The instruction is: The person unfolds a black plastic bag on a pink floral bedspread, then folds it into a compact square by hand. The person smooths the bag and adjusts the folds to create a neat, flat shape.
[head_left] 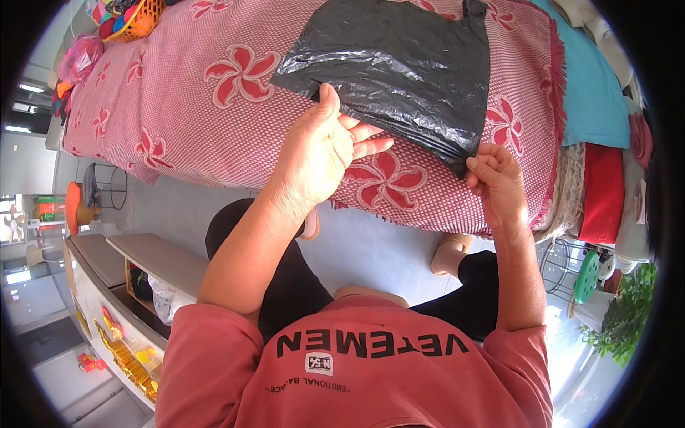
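A black plastic bag point(399, 68) lies spread and creased on a pink bed cover point(178, 107) with red flower patterns. The bag's near right corner is pinched between the thumb and fingers of my right hand point(497, 187). At its near left edge is my left hand point(317, 151), open, thumb raised and fingers stretched out just below the edge. Whether the left fingertips touch the plastic I cannot tell. A handle-like strip of the bag sticks up at its far right.
A yellow basket point(139, 21) of colourful items stands at the far left. Folded blue cloth point(589, 85) and red cloth point(603, 192) lie along the right. An open-topped cabinet point(153, 257) is at the lower left. A green plant point(628, 314) stands at the lower right.
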Demonstrator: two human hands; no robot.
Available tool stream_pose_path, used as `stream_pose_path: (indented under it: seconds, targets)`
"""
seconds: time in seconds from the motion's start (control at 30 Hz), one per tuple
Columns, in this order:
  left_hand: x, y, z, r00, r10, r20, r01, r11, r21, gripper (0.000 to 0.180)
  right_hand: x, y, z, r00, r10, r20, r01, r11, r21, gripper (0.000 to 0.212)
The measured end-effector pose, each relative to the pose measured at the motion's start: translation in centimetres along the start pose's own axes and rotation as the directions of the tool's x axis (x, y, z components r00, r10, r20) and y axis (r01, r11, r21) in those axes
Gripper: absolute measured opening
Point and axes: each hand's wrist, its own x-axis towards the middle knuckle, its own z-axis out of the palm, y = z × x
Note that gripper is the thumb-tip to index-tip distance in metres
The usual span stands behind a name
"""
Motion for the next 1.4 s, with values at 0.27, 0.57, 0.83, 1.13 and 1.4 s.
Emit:
stream_pose_path:
  seconds: [0.27, 0.57, 0.83, 1.13, 1.4]
  targets:
    - [-0.1, 0.4, 1.2, 0.982, -0.084, -0.171, 0.112, 0.98, 0.164, 0.063, 0.3, 0.3, -0.8, 0.995, 0.05, 0.091, -0.071, 0.966, 0.25, 0.027]
    - [0.1, -0.3, 1.5, 0.941, -0.148, -0.303, 0.258, 0.894, 0.366, 0.019, 0.4, 0.5, -0.8, 0.993, -0.012, 0.119, -0.015, 0.975, 0.224, 0.027]
    - [-0.1, -0.3, 1.8, 0.941, -0.13, -0.312, 0.247, 0.894, 0.374, 0.016, 0.0, 0.1, -1.1, 0.996, -0.008, 0.09, -0.013, 0.973, 0.231, 0.024]
    - [0.1, -0.7, 1.5, 0.938, -0.139, -0.318, 0.185, 0.976, 0.118, 0.015, 0.3, 0.4, -1.2, 0.993, 0.022, 0.116, -0.042, 0.983, 0.18, 0.021]
    - [0.4, -1.2, 0.8, 0.921, -0.124, -0.369, 0.084, 0.989, -0.123, 0.014, 0.0, 0.1, -0.9, 1.0, -0.007, 0.027, 0.006, 0.999, 0.034, 0.023]
